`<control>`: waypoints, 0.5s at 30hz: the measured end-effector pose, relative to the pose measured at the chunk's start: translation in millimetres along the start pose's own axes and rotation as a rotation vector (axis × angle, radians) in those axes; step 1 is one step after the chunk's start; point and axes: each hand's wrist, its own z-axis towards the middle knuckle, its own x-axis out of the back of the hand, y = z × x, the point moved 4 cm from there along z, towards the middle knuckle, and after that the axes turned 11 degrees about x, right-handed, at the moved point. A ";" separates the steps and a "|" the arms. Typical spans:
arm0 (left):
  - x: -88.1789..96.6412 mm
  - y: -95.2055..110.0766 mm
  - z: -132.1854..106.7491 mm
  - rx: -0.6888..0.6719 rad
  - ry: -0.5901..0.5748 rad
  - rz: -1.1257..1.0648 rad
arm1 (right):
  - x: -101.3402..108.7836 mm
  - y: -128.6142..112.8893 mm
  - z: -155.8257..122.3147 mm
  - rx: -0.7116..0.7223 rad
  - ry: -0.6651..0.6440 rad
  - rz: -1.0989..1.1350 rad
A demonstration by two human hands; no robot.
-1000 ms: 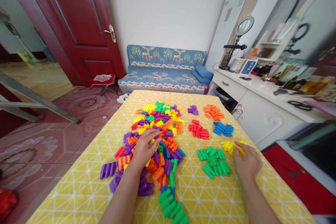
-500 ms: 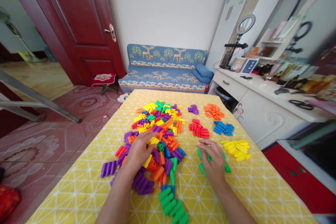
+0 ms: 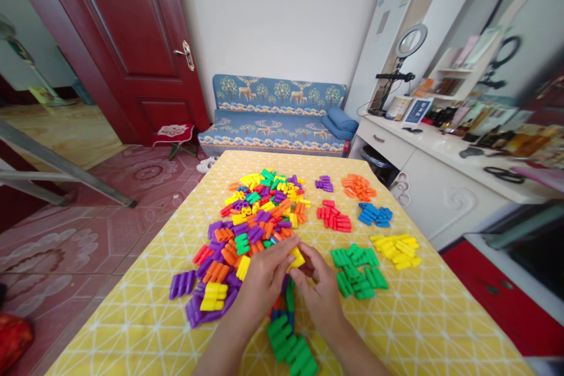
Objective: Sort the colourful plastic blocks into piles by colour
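My left hand (image 3: 267, 273) and my right hand (image 3: 321, 286) meet over the near right side of a mixed heap of plastic tube-shaped building blocks (image 3: 255, 232). Between their fingertips is a yellow building block (image 3: 297, 258), gripped from both sides and partly covered by the fingers. Right of my right hand lies a pile of green blocks (image 3: 359, 270). Below the hands, joined green blocks (image 3: 291, 345) lie near the front edge. Loose yellow blocks (image 3: 214, 296) rest on purple ones to the left of my left hand.
Sorted piles of red blocks (image 3: 333, 216), purple blocks (image 3: 324, 183), orange blocks (image 3: 359, 187), blue blocks (image 3: 375, 215) and yellow blocks (image 3: 398, 251) lie on the right of the yellow tablecloth (image 3: 145, 305). Beyond stand a blue sofa (image 3: 277, 120) and a white dresser (image 3: 440, 188).
My left hand has moved right from the heap with a yellow block. My right hand has left the green pile and come left to meet it. Some heap blocks have shifted.
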 end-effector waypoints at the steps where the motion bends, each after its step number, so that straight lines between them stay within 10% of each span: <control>1: -3.5 -0.6 -2.7 0.002 0.002 0.006 | 0.5 1.1 -1.1 -0.017 0.022 0.006; 9: -13.4 -3.4 -8.7 -0.107 -0.084 0.163 | 13.5 6.0 -4.9 -0.056 0.063 -0.038; 15: 20.3 -38.1 -0.9 -0.006 0.173 0.350 | 129.8 36.0 7.8 -0.092 0.555 -0.282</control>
